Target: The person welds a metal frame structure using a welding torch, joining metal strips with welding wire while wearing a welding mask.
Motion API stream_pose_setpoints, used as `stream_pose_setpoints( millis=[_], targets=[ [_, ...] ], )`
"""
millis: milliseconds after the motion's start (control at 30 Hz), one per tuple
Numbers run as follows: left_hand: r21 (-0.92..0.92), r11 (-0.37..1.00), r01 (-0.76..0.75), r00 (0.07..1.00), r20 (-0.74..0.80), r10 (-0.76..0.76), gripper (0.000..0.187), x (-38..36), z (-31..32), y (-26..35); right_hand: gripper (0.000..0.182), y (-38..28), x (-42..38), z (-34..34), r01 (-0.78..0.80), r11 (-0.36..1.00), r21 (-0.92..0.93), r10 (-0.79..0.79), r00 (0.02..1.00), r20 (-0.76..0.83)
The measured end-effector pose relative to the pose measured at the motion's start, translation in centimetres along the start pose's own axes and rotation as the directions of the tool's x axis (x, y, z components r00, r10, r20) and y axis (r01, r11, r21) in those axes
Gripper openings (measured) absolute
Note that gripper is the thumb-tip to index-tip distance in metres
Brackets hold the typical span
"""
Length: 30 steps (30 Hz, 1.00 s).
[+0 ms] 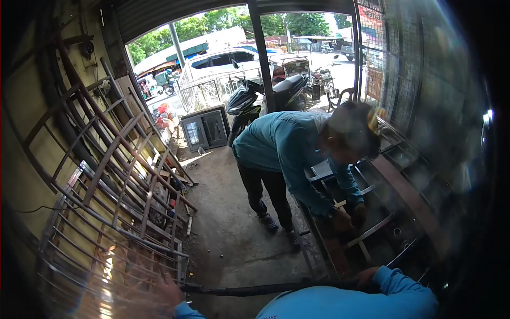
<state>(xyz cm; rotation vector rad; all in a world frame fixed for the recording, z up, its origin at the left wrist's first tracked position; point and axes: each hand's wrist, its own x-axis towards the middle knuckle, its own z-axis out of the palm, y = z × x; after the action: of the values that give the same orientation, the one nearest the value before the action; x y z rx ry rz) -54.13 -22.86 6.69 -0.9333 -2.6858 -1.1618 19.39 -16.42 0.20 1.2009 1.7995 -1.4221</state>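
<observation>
A long dark bar (265, 289) runs crosswise in front of my body, low in the view. My left hand (169, 293) is closed at its left end, beside the metal grille; glare blurs the fingers. At the other end my right hand (366, 276) is closed around the bar near the workbench edge, its fingertips partly hidden. My light blue sleeve (401, 287) and shirt cover the bottom of the view. Across from me, a co-worker in a teal shirt (281, 138) bends over a metal frame (372, 229), both hands down on it.
Metal grilles and bars (119, 159) lean against the left wall. A concrete floor (223, 223) lies between them and the workbench. At the doorway stand a motorcycle (247, 98) and a dark framed window panel (204, 130). A white car (226, 61) is outside.
</observation>
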Motion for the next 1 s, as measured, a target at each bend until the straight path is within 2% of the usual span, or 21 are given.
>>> stream_pose_setpoints(
  millis=[33,67,100,133,167,200,233,267,300,333,367,400,433,467,567,667,733,833,933,967,1000],
  targets=[
    [0.044,0.998,-0.042,0.994,-0.103,0.046,0.034,-0.9,2.0,0.3,0.064,2.8,-0.9,0.3,-0.100,0.995,-0.029,0.098,0.993,-0.066],
    [-0.024,0.990,-0.139,0.989,-0.059,0.137,0.033,-1.6,2.8,3.4,0.064,4.4,-2.4,1.5,-0.203,0.979,-0.029,0.197,0.971,-0.137],
    [-0.071,0.975,-0.209,0.978,-0.022,0.208,0.030,-1.7,3.7,5.9,0.061,4.5,-5.6,1.8,-0.402,0.916,0.001,0.384,0.874,-0.297],
    [-0.097,0.964,-0.249,0.962,0.094,0.258,0.028,-2.1,5.0,7.8,0.056,1.0,-11.3,0.6,-0.477,0.869,0.133,0.488,0.778,-0.395],
    [-0.127,0.951,-0.283,0.929,0.212,0.304,0.026,-2.8,6.3,9.8,0.050,5.2,-13.5,1.6,-0.541,0.814,0.213,0.564,0.647,-0.513],
    [-0.172,0.930,-0.326,0.875,0.316,0.365,0.024,-4.1,7.4,12.3,0.046,5.8,-17.3,1.5,-0.572,0.771,0.280,0.598,0.498,-0.628],
    [-0.249,0.893,-0.376,0.807,0.386,0.447,0.023,-5.6,8.4,15.1,0.041,7.2,-21.5,1.3,-0.620,0.727,0.294,0.567,0.302,-0.766],
    [-0.349,0.832,-0.431,0.748,0.379,0.545,0.020,-7.7,9.0,18.6,0.032,5.7,-26.8,2.4,-0.545,0.741,0.391,0.423,-0.072,-0.903],
    [-0.586,0.717,-0.379,0.652,0.381,0.656,0.017,-9.5,10.0,21.1,0.033,3.8,-30.6,3.1,-0.501,0.770,0.395,0.255,-0.326,-0.910],
    [-0.705,0.607,-0.366,0.566,0.350,0.747,0.017,-11.1,10.6,23.6,0.034,3.1,-33.8,3.0,-0.497,0.779,0.382,0.118,-0.483,-0.868],
    [-0.780,0.535,-0.323,0.485,0.349,0.802,0.018,-12.4,10.5,26.1,0.035,2.0,-36.3,3.3,-0.500,0.772,0.392,0.041,-0.577,-0.816],
    [-0.846,0.459,-0.269,0.398,0.337,0.853,0.020,-13.6,10.0,28.5,0.036,0.7,-38.3,4.1,-0.499,0.755,0.425,0.007,-0.642,-0.767],
    [-0.921,0.317,-0.226,0.356,0.225,0.907,0.023,-14.3,9.9,30.8,0.037,0.4,-39.2,4.7,-0.496,0.742,0.452,0.008,-0.666,-0.746],
    [-0.970,0.166,-0.179,0.317,0.102,0.943,0.025,-14.8,9.7,32.7,0.038,0.3,-40.0,5.5,-0.476,0.722,0.503,0.061,-0.680,-0.731],
    [-0.999,0.034,-0.027,0.261,0.026,0.965,0.030,-15.7,8.5,36.0,0.040,2.1,-38.9,8.0,-0.408,0.647,0.644,0.334,-0.607,-0.721],
    [-0.992,0.055,-0.110,0.093,0.045,0.995,0.037,-16.9,9.0,35.4,0.044,4.7,-35.4,10.6,-0.367,0.555,0.747,0.590,-0.460,-0.664],
    [-0.972,0.151,-0.179,-0.027,0.159,0.987,0.035,-18.4,9.2,34.2,0.046,5.8,-32.1,11.9,-0.339,0.565,0.752,0.665,-0.352,-0.659],
    [-0.931,0.191,-0.310,-0.183,0.256,0.949,0.032,-20.3,10.8,33.6,0.049,4.7,-26.3,12.5,-0.238,0.700,0.673,0.649,-0.182,-0.739],
    [-0.895,0.160,-0.417,-0.310,0.305,0.900,0.033,-21.4,11.3,33.0,0.053,1.7,-18.4,10.0,-0.015,0.898,0.440,0.440,0.075,-0.895],
    [-0.892,0.174,-0.417,-0.350,0.335,0.875,0.033,-21.0,11.8,32.8,0.054,-0.9,-16.0,8.2,0.046,0.930,0.365,0.352,0.176,-0.919],
    [-0.892,0.183,-0.414,-0.400,0.358,0.844,0.033,-20.7,11.6,32.9,0.058,-10.6,-15.3,4.8,-0.022,0.900,0.436,0.417,0.342,-0.842]
  ],
)
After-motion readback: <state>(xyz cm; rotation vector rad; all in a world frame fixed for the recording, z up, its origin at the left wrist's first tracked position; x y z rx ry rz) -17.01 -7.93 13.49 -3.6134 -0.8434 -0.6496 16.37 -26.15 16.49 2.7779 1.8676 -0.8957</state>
